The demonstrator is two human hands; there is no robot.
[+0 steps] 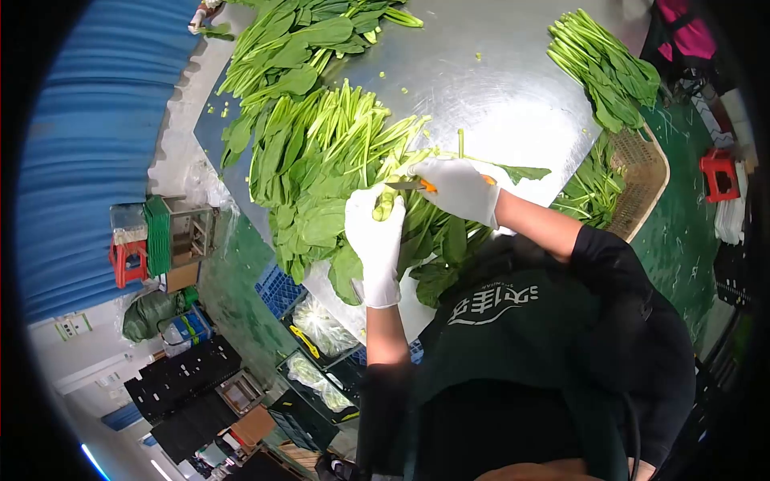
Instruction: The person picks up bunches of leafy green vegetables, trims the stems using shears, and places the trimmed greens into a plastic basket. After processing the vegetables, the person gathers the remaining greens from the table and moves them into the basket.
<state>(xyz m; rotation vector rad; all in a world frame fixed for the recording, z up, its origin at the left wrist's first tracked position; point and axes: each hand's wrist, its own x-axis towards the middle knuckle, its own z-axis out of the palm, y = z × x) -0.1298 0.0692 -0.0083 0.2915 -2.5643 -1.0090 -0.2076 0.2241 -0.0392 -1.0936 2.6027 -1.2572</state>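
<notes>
A large heap of leafy greens [321, 160] with pale stems covers the left part of the metal table [465, 88]. My left hand [375, 240], in a white glove, is closed round a small bunch of green stems [387, 205] at the heap's near edge. In my right hand [457, 189], also gloved in white, is a knife [425, 185] with an orange handle. Its blade points left and lies close to the held stems, by my left fingertips. Whether the blade touches the stems I cannot tell. A loose leafy stalk [523, 172] sticks out beyond my right hand.
Another bunch of greens [605, 72] lies at the table's right edge, above a tan basket [648, 172] holding more greens. Crates with bagged vegetables [319, 325] stand below the table. At the top left, part of another person's hand [198, 18] shows.
</notes>
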